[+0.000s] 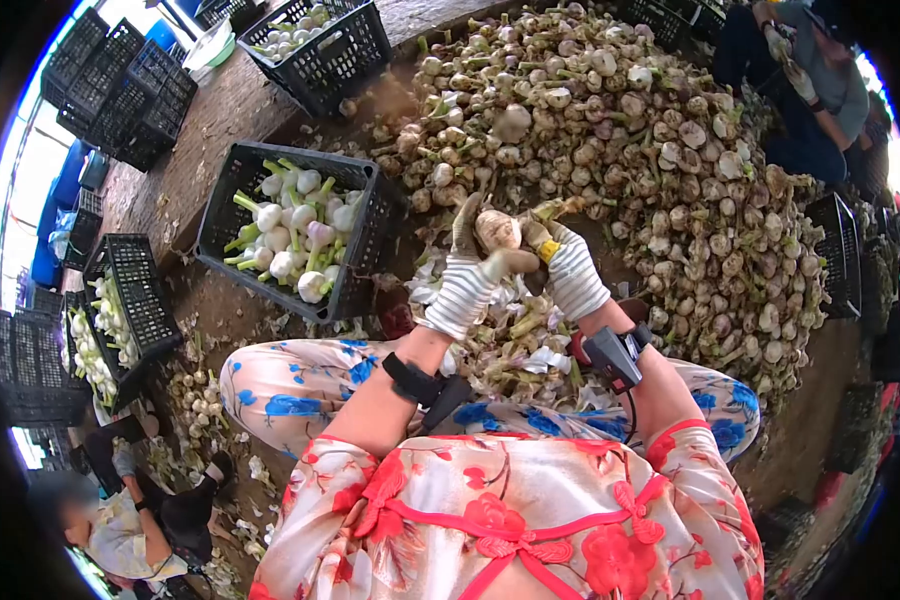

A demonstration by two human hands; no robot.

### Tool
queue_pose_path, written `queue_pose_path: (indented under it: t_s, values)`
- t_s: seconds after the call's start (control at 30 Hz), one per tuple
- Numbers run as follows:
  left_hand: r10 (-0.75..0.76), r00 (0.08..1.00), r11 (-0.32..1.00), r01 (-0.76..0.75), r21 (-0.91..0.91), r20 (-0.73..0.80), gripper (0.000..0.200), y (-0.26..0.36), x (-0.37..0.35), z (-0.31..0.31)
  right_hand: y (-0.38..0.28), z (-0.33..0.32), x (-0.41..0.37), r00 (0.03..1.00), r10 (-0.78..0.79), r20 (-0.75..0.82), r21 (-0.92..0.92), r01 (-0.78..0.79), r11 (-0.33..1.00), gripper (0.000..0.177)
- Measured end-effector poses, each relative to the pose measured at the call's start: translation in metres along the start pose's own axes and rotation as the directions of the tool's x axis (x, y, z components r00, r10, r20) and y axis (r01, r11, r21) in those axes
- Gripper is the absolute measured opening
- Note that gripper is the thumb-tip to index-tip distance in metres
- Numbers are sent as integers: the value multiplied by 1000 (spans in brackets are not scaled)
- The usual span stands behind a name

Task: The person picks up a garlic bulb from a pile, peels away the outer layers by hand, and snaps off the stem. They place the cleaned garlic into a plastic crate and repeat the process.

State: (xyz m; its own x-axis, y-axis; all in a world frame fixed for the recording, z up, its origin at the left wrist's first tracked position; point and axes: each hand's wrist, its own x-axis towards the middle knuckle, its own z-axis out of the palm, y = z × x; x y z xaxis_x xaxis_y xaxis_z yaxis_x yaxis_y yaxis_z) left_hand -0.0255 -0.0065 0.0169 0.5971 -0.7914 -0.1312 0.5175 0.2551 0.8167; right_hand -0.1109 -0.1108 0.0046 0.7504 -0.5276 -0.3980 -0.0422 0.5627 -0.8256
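Both my hands wear striped, soiled gloves and meet in front of me. My left hand (pixel 470 275) has its fingers wrapped round a brownish garlic bulb (pixel 498 231). On the bulb's right side, my right hand (pixel 562 262) is closed on its stem end, with yellow tape on one finger. Under the hands lies a heap of peeled skins and cut stems (pixel 530 345). Beyond them rises a large pile of unpeeled garlic (pixel 590 120). To the left stands a black crate (pixel 355 250) holding clean white bulbs with green stems (pixel 295 225).
Another black crate of bulbs (pixel 325 55) stands at the back. Crates are stacked at the upper left (pixel 120 90) and left (pixel 140 300). One person sits at the lower left (pixel 150 510), another at the upper right (pixel 810 90). Loose garlic (pixel 198 400) lies on the ground.
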Motion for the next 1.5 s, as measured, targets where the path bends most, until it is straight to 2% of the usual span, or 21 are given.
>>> queue_pose_path:
  t_s: [0.03,0.1,0.2,0.27,0.33,0.4,0.47,0.5,0.57,0.6,0.67,0.8,0.87,0.93,1.13,1.23,1.27,1.33,1.4,1.47,1.5]
  values:
    - [194,980,967,-186,173,-33,33,-3,-2,2,3,2,2,990,-137,21,-54,138,989,23]
    - [243,969,954,-229,193,-51,30,0,-3,-1,-4,6,-5,928,-364,78,-308,370,877,19]
    - [-93,991,987,105,-123,97,45,-1,3,-18,2,-11,10,861,-477,176,-527,491,693,21]
    - [-206,958,948,246,-202,198,52,-2,1,-17,0,-9,5,915,-395,79,-524,375,765,22]
    - [-203,975,950,219,-223,92,52,2,1,-11,0,-10,0,965,-226,132,7,227,974,26]
    - [3,999,1000,-2,27,-35,44,-16,6,-23,-1,-12,-3,975,-188,118,23,187,982,29]
    - [79,988,994,-68,-84,131,58,-22,6,-28,-2,-13,-5,988,-112,105,54,107,993,35]
    - [73,988,995,-63,-81,133,58,-21,2,-23,-1,-8,-3,981,-183,56,8,183,983,34]
    - [237,956,948,-267,172,175,69,-19,-7,-11,-1,-5,-3,980,-192,46,-28,193,981,34]
    - [237,956,948,-266,173,171,69,-19,-7,-12,-1,-4,-3,980,-196,41,-68,198,978,33]
    - [112,991,990,-118,77,80,67,-19,-5,-12,-7,-4,-9,975,-208,74,-57,213,975,31]
    - [55,995,982,-68,175,78,61,-16,3,-21,-7,-6,-13,969,-220,116,-122,233,965,31]
    - [58,997,993,-64,104,59,54,-10,2,-16,5,-12,-3,931,-349,103,-165,362,917,28]
    - [-181,977,975,193,-109,109,58,-7,2,-20,6,-14,-1,930,-353,101,-171,365,915,27]
    - [-470,835,774,546,-319,288,64,7,6,-19,14,-20,5,941,-301,152,6,304,953,35]
    - [-288,945,930,315,-188,155,57,14,0,-15,14,-18,1,945,-298,133,81,289,954,32]
    - [-55,997,995,58,-81,46,52,-4,8,-24,14,-15,-1,946,-296,131,84,287,954,32]
    - [191,977,947,-158,281,-96,51,-9,8,-17,14,-8,-3,890,-439,123,-197,456,868,30]
    - [235,969,955,-215,205,-77,55,-4,13,-28,6,-6,-6,884,-451,120,-161,465,870,28]
    - [246,967,899,-254,356,68,56,2,20,-39,-4,-10,-10,928,-321,188,-34,332,943,26]
    - [105,993,965,-116,234,59,51,24,11,-22,-8,-9,-13,912,-342,226,3,350,937,26]
